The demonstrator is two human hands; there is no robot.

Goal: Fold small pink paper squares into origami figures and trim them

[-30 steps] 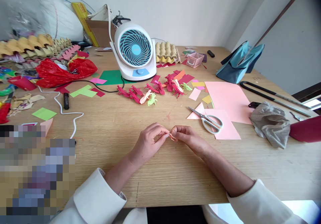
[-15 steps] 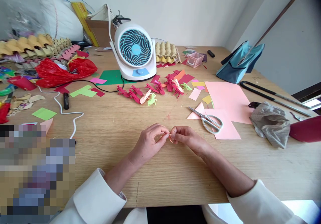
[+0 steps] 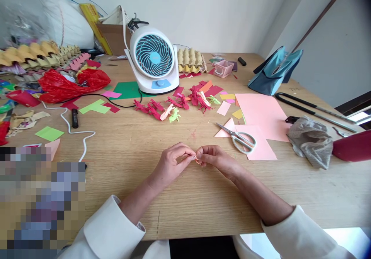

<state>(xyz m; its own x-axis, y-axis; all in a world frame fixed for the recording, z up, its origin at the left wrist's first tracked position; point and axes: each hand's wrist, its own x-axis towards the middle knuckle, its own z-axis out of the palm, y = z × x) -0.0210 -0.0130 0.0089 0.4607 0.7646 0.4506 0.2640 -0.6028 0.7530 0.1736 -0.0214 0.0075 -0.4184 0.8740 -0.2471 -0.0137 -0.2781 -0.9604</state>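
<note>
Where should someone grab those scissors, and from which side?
The scissors look best gripped by the handles, from the near right: these face that way, while the blades point away left. The right hand, the nearer one, pinches a pink scrap.

A pale wall (image 3: 220, 15) rises behind a wood-grained table (image 3: 116, 147), brightness showing far right.

The centre shows one left hand (image 3: 174, 160), one right hand (image 3: 216, 158) and one paper piece (image 3: 198, 161), with two light-green paper figures (image 3: 174, 115) above, one fan (image 3: 155, 58) at upper centre, one pair of scissors (image 3: 234, 132) right of centre, one marker (image 3: 74, 118) at left and one blue bag (image 3: 268, 77) at upper right.
</note>
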